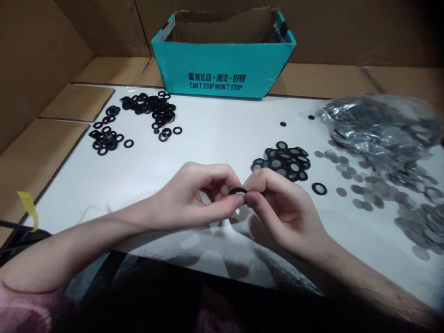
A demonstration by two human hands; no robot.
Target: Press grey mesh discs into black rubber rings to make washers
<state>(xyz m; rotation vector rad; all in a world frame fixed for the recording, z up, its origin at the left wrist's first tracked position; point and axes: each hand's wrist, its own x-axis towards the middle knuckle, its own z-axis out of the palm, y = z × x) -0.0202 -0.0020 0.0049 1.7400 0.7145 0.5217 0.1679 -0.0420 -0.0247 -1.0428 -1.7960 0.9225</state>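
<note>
Near the front middle of the white table, my left hand [197, 196] and my right hand [286, 210] meet at the fingertips. Between them they pinch a small black ring [238, 190] with a grey disc showing inside it. Thumb and forefinger of each hand are closed on it. Just beyond my right hand lies a pile of black rings with grey centres [284, 162], and one such ring [319, 188] lies apart to its right. Loose grey discs [378, 189] spread over the right side. Open black rings [149, 108] are heaped at the back left.
A teal box [225, 64] with printed text stands at the back. A clear plastic bag of discs [378, 125] lies back right. Cardboard walls [347, 37] border the table [215, 134]. Yellow tape [28, 208] hangs at the left edge.
</note>
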